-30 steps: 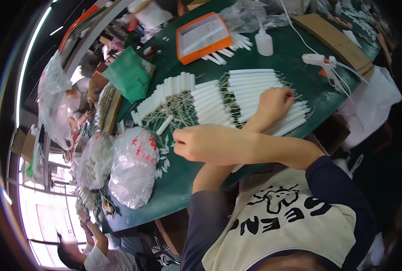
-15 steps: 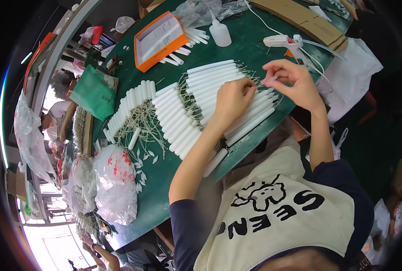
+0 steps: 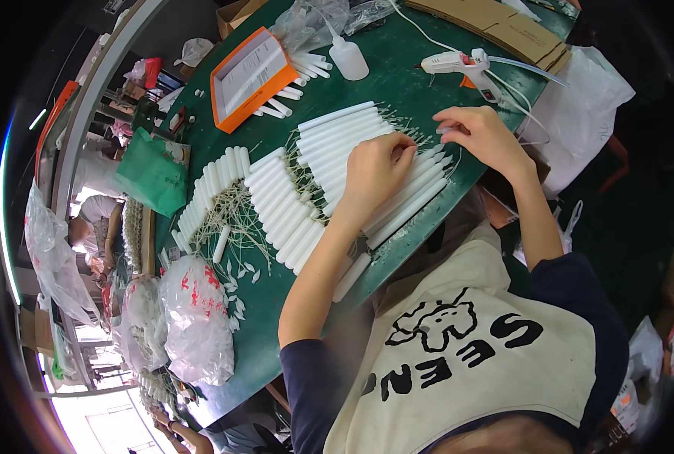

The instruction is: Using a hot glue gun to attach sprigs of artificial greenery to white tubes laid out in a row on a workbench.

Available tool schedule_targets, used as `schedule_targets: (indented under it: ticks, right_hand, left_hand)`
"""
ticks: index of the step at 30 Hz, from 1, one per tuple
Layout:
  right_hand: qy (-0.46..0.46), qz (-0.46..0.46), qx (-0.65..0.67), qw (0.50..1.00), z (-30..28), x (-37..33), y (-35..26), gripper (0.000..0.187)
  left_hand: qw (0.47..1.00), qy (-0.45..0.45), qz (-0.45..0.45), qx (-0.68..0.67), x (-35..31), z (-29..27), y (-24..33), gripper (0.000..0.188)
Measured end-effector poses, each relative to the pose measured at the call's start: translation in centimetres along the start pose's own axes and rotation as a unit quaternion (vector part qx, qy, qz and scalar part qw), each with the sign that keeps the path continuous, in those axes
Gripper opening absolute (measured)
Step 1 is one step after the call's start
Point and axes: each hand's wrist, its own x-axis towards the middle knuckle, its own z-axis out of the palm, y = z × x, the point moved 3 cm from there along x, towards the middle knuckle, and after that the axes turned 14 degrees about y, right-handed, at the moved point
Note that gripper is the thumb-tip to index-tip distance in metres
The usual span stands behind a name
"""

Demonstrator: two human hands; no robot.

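Note:
My left hand [image 3: 381, 168] rests over a row of white candle-shaped tubes [image 3: 344, 137], its fingers curled in a pinch above the tips. Whether it grips a tube or a wire is hidden. My right hand [image 3: 488, 141] hovers just right of the wire ends, thumb and forefinger closed on a small whitish piece [image 3: 444, 130], perhaps a flame-shaped tip. Thin wires stick out of the tubes. More tubes with tangled pale wires [image 3: 235, 206] lie to the left. Several loose flame-shaped white pieces [image 3: 236, 306] are scattered near a plastic bag.
On the green table [image 3: 397, 83] are a glue gun [image 3: 469, 68] with its cord, a white squeeze bottle [image 3: 349, 60], and an orange box [image 3: 250, 79] beside more tubes. A filled clear bag [image 3: 197, 321] stands at left, near a green bag [image 3: 154, 172]. Flat cardboard [image 3: 496, 30] lies at the back.
The view has shifted, so the table appears farther left. My right hand has drawn slightly right, away from the left hand, and its fingers have lowered. The left hand stays over the tubes.

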Motion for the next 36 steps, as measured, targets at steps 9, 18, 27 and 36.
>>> schedule_targets:
  ticks: [9, 18, 27, 36]
  right_hand:
    - [-0.024, -0.007, 0.001, 1.000, 0.2, -0.2, 0.0, 0.024]
    - [-0.013, -0.050, 0.017, 0.999, 0.6, -0.2, -0.6, 0.020]
    - [-0.037, -0.048, 0.027, 0.998, 1.2, -0.5, -0.6, 0.031]
    - [-0.031, -0.018, 0.051, 0.998, 1.5, -0.6, -0.6, 0.035]
  left_hand:
    - [0.999, -0.035, -0.020, 0.028, 0.1, -0.3, 0.6, 0.016]
    - [0.999, -0.030, -0.011, 0.029, 0.2, -0.3, 0.6, 0.015]
    - [0.999, -0.018, -0.009, 0.026, -0.1, -0.3, 0.5, 0.015]
    - [0.999, -0.020, -0.021, 0.015, -0.2, -0.3, 0.3, 0.015]
